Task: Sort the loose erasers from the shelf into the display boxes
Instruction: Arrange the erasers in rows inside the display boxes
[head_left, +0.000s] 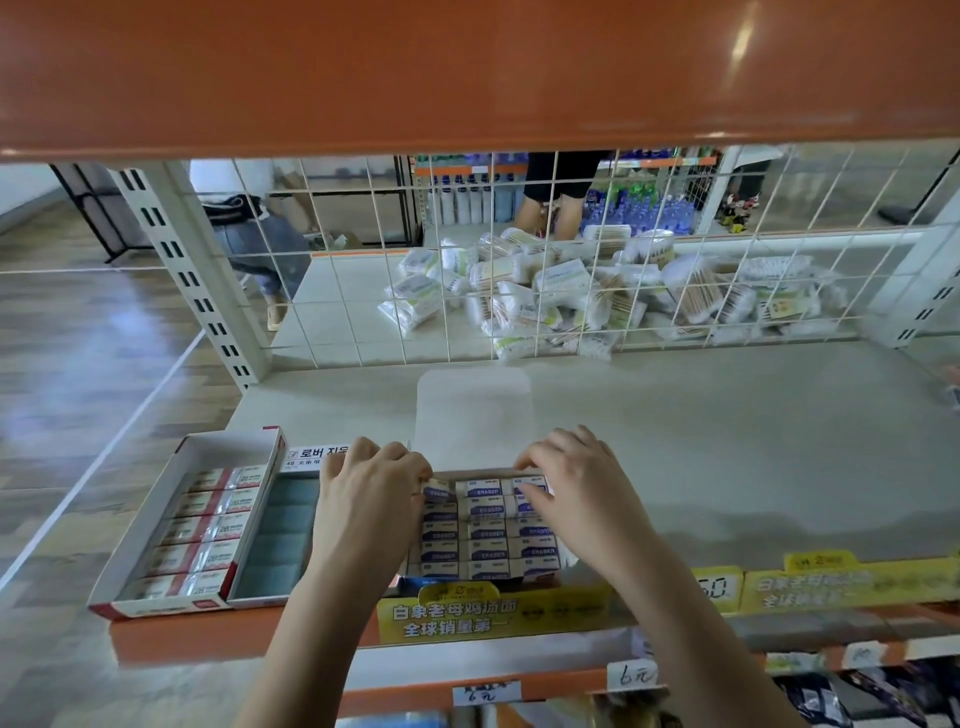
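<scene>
A display box (485, 577) filled with rows of blue-and-white erasers (487, 530) sits at the shelf's front edge, its white lid (472, 410) folded back. My left hand (363, 499) pinches a tilted eraser (436, 489) at the box's back left corner. Fingertips of my right hand (571, 483) press on an eraser in the back right row. To the left stands a red-and-white display box (156, 545) holding several red-banded erasers (208, 530) in its left column and grey-green ones (283, 535) beside them.
A white wire grid (519, 260) closes the back of the shelf (727, 441); packets of cotton swabs lie piled beyond it. An orange shelf board (467, 73) hangs overhead. Yellow price tags (493, 613) line the front edge. A person's legs stand far behind.
</scene>
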